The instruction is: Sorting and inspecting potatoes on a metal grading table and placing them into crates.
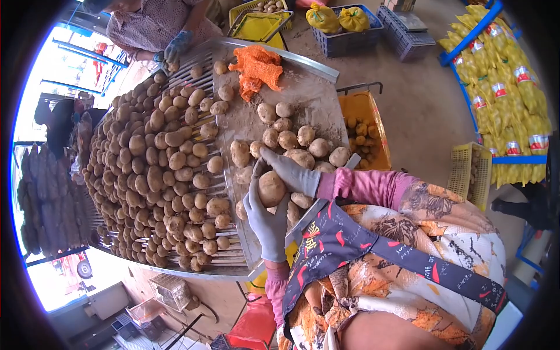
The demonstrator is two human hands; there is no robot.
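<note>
A large potato (271, 189) sits in my gloved left hand (267, 221), whose fingers and thumb lie along its sides. My right hand (295, 169), also in a grey glove, meets the left just above that potato. Its fingertips reach a smaller potato (256, 149); whether they grip it is hidden. Under both hands is a metal sorting tray (321, 98) smeared with soil. Loose potatoes (287, 140) lie on it around my right hand, and a few more show between my forearms. An orange mesh bag (258, 70) lies crumpled farther up the tray.
Many potatoes (148, 175) cover the slatted roller bed (234, 245) beyond the tray. A co-worker's gloved hand (175, 50) touches potatoes at its far corner. An orange crate (380, 131) of small potatoes stands beside the tray. Filled yellow mesh bags (498, 92) are stacked behind blue rails.
</note>
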